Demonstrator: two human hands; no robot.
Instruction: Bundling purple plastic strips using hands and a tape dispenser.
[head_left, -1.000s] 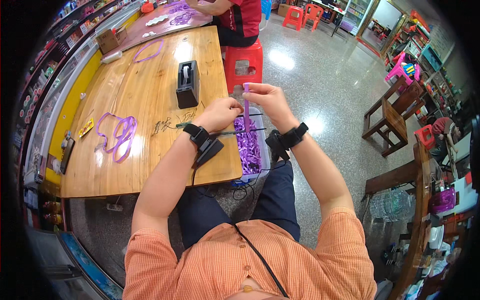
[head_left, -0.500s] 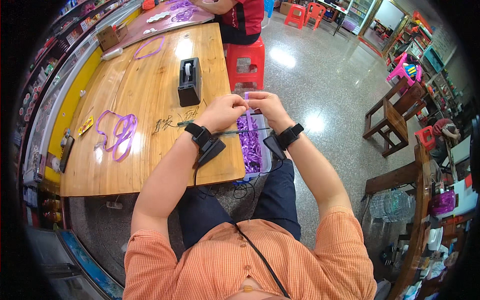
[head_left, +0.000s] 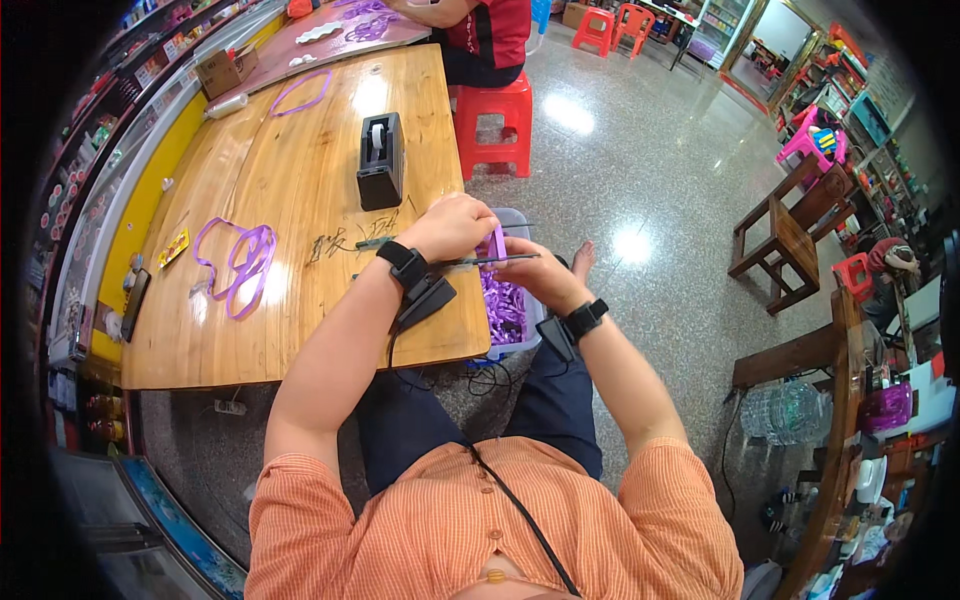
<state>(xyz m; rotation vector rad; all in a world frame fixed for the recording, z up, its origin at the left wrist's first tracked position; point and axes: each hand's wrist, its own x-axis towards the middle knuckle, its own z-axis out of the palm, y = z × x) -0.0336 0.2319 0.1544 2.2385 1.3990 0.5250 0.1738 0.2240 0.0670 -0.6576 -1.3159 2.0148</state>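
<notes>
My right hand [head_left: 543, 275] has dropped from the ribbon [head_left: 498, 241] top to the near rod [head_left: 520, 257], so I'm now working lower on it; can't tell if those fingers are closed. Just past it, my left hand [head_left: 456, 228] looks pinched on the upper end. Ribbon sits between both hands, over the bin [head_left: 514, 215] of purple strips [head_left: 504, 302]. Dispenser [head_left: 380, 186] farther off, on the table [head_left: 320, 180].

Head view: left camera of a side-by-side fisheye pair, head-worn, upright, facing down and forward. Close above orange checked shirt [head_left: 420, 530] at lower edge; left hand [head_left: 455, 228] and right hand [head_left: 540, 272] mid-frame, wooden worktop [head_left: 320, 180] left, speckled floor [head_left: 660, 170] right. Edges bend toward rim.
</notes>
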